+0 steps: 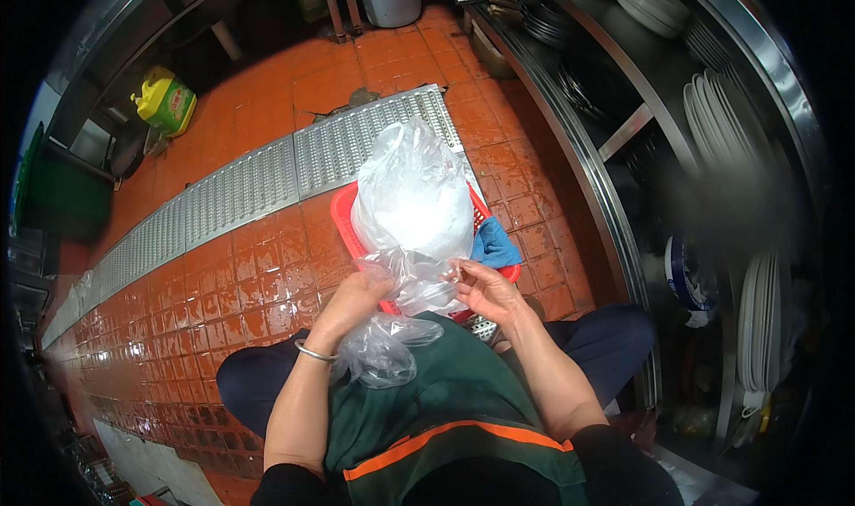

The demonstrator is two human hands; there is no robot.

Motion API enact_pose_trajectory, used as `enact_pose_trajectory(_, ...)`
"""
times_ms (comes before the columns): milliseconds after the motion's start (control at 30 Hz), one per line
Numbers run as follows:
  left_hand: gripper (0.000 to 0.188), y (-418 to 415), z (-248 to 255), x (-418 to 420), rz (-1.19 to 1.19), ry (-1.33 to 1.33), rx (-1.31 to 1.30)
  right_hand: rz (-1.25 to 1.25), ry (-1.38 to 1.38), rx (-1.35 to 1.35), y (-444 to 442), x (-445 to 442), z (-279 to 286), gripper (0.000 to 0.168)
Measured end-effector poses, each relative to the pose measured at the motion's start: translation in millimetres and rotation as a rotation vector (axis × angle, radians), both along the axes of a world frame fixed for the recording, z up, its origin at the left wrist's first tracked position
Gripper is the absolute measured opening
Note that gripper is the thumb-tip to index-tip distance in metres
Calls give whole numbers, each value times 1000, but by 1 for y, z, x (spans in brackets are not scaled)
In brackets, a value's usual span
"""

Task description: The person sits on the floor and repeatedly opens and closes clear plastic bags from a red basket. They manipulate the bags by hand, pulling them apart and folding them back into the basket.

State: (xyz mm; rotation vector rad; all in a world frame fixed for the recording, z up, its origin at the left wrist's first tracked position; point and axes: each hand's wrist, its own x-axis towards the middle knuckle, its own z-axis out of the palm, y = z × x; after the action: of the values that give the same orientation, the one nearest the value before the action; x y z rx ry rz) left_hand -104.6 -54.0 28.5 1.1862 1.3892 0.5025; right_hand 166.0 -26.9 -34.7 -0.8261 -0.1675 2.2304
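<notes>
A large clear plastic bag [414, 198] with white contents stands in a red plastic basket [344, 215] on the floor before me. My left hand [357, 299] grips gathered plastic film at the bag's near side. To its right, my right hand [487, 291] has its fingers curled, thumb and fingertips at the edge of the same film; whether they pinch it is unclear. A second crumpled clear plastic bag [381, 356] lies on my green apron, below my left hand. The blue cloth [494, 244] hangs over the basket's right side.
Wet red floor tiles [267, 259] surround a perforated metal drain cover [240, 185]. Steel shelves [588, 152] at the right hold stacked plates [718, 115]. A yellow plastic jug [167, 102] stands at the far left, and a grey bucket [391, 1] at the top.
</notes>
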Motion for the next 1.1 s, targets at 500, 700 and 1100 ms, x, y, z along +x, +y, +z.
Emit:
enact_pose_trajectory(500, 32, -3, -8, -5, -96, 130, 29, 106, -88, -36, -4, 2, -11, 25)
enact_pose_trajectory(700, 42, 0, 25, -17, -34, 254, -32, -23, -419, 83, 0, 9, -26, 18)
enact_pose_trajectory(1100, 20, -7, 31, 19, 40, 347, 285, 51, -607, 338, -7, -10, -8, 13)
